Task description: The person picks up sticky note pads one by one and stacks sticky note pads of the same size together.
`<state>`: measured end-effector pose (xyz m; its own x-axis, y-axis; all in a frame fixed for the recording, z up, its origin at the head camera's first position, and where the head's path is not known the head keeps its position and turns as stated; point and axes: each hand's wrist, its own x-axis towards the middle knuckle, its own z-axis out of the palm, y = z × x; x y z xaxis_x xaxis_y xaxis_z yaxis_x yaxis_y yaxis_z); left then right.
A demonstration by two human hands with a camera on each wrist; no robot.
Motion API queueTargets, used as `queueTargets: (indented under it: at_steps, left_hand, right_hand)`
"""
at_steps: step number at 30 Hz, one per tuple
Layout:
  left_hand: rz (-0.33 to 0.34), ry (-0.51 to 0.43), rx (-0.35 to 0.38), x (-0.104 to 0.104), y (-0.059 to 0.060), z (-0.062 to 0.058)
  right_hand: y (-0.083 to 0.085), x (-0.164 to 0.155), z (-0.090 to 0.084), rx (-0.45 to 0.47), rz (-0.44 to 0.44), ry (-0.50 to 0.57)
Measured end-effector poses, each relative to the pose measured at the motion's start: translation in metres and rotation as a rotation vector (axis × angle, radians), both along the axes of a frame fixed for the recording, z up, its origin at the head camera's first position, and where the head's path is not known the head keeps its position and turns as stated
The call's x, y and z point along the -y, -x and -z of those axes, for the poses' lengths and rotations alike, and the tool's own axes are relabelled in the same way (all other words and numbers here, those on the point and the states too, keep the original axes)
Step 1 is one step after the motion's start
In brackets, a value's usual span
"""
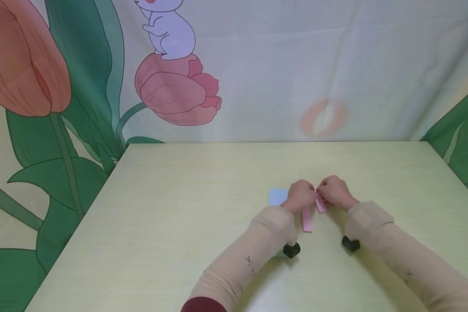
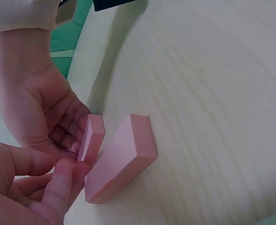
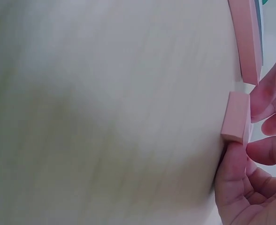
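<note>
Beside each other on the table lie a long pink pad and a smaller pink pad, both like thick stacks of sticky notes. My right hand holds the smaller pad from its right side, its thumb and fingers at the pad in the right wrist view. At the far end of that same pad, my left hand pinches with curled fingers, close to the right fingertips. In the left wrist view the long pad lies next to the hands. Exact finger contact at the far end is partly hidden.
A light blue square sheet or pad lies left of my left hand, partly covered by it. Black wrist devices hang under both sleeves. Behind the pale table hangs a printed cloth with flowers.
</note>
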<state>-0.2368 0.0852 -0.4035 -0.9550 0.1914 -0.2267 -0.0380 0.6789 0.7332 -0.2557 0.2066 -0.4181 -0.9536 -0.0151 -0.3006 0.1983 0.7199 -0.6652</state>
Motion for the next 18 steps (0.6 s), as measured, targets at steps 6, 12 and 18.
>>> queueTargets:
  at_steps: [6, 12, 18]
  left_hand:
    - [0.007, 0.003, 0.005, -0.0026, -0.0016, 0.0026]
    - [0.035, 0.02, 0.005, -0.0043, -0.0037, 0.002]
    - [0.071, 0.057, -0.026, -0.0048, -0.0059, 0.003]
  right_hand:
    - [-0.0014, -0.0031, 0.0011, 0.029, 0.006, -0.009]
    - [-0.0039, -0.0062, 0.0006, 0.038, -0.001, -0.003]
    - [-0.0082, -0.0072, -0.0022, 0.045, -0.01, -0.003]
